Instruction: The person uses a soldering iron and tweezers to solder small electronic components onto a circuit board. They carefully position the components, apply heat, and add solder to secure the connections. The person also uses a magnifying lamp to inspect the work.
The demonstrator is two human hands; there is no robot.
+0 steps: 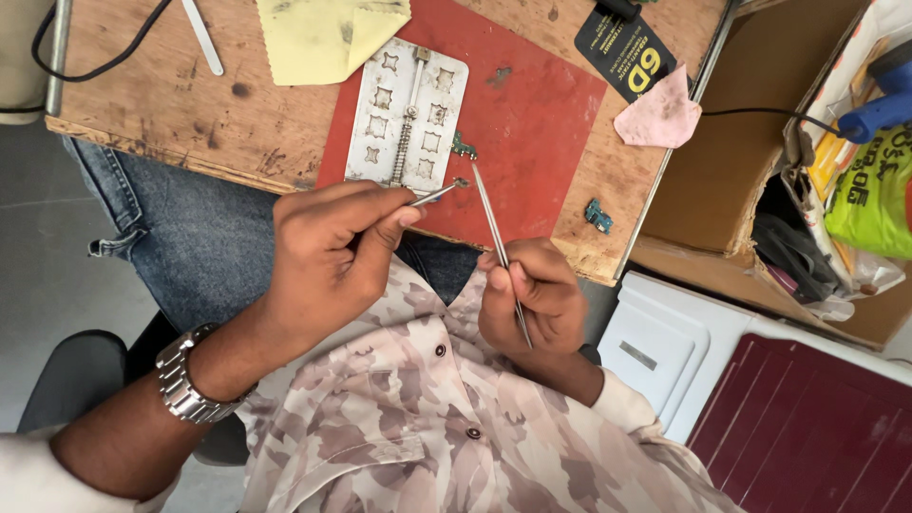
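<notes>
We saw the left hand [328,252] clenched on tweezers [432,195] pinching a tiny part [461,181] over the red mat [541,123], just off the metal plate [408,114]. The right hand [532,299] gripped a thin probe [494,228] pointing toward the part. Plate slots looked empty. The cardboard box [731,142] held bags and a blue tool [879,109].

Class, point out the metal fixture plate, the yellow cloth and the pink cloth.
metal fixture plate [407,114], head view, on its central spring.
yellow cloth [323,38], head view, on its middle.
pink cloth [657,112], head view, on its middle.
</notes>
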